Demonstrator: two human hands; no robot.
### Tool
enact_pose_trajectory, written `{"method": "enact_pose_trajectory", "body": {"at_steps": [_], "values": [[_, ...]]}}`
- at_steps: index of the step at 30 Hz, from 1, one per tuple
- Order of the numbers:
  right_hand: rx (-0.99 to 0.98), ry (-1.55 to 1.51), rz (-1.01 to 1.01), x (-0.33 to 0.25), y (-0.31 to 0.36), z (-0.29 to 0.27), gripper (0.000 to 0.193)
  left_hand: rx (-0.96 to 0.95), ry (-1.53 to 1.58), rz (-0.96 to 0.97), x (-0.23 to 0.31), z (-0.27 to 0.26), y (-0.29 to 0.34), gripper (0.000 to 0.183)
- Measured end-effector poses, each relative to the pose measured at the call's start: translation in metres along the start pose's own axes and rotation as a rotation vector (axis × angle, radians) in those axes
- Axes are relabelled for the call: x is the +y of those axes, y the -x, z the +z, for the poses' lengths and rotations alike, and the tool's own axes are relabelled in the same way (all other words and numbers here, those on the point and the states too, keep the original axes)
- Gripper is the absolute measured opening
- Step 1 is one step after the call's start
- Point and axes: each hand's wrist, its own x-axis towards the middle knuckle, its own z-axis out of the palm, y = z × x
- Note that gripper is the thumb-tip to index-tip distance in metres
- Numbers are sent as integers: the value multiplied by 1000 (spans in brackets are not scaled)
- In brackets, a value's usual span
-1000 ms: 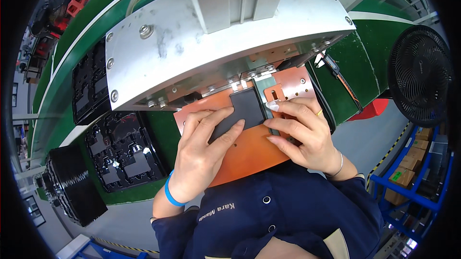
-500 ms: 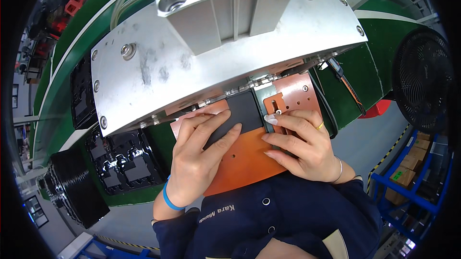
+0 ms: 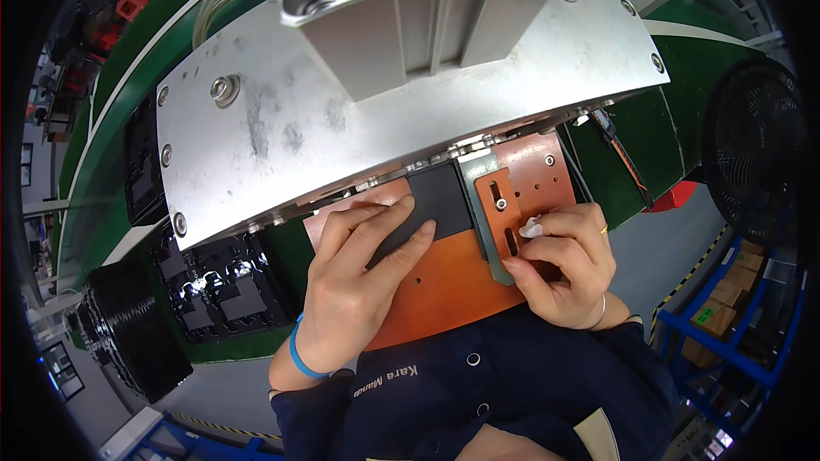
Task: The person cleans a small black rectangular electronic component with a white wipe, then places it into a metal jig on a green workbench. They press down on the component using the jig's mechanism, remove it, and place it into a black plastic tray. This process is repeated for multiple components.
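The dark grey plate [image 3: 440, 205] lies flat on the orange base [image 3: 444, 281], its far end at the lower edge of the metal head [image 3: 410, 119]. My left grip [image 3: 350, 277] rests on its near-left part, thumb and index fingertip apart on the upper face; whether the other fingers clamp it, I cannot tell. My right grip [image 3: 571, 269] is closed on a small white wad [image 3: 531, 228], beside the slotted orange piece [image 3: 505, 217]. Uneven pressure from my left thumb could skew the plate relative to the green-grey strip [image 3: 487, 239] along its right edge; a slackened pinch could drop the wad. Clearance is tight near the head, where fingers could be caught; toward me, the bare base leaves open room.
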Motion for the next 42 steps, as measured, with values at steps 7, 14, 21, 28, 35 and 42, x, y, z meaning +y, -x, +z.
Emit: {"method": "enact_pose_trajectory", "body": {"at_steps": [7,14,21,28,35,42], "values": [[24,48,27,-1,-2,2,26,10,-4,-1,1,0,-1,39],[-157,114,-34,-7,-8,1,34,5,-3,-1,1,0,-2,39],[-331,233,-50,-12,-12,1,42,3,6,2,0,-1,-3,40],[-342,241,-76,-11,-11,3,42,-4,12,1,1,-1,-3,40],[-325,222,-94,-12,-12,3,40,13,-2,15,2,0,-1,41],[-92,-110,1,-1,-17,-9,38,35,-70,108,4,-5,4,44]]}}
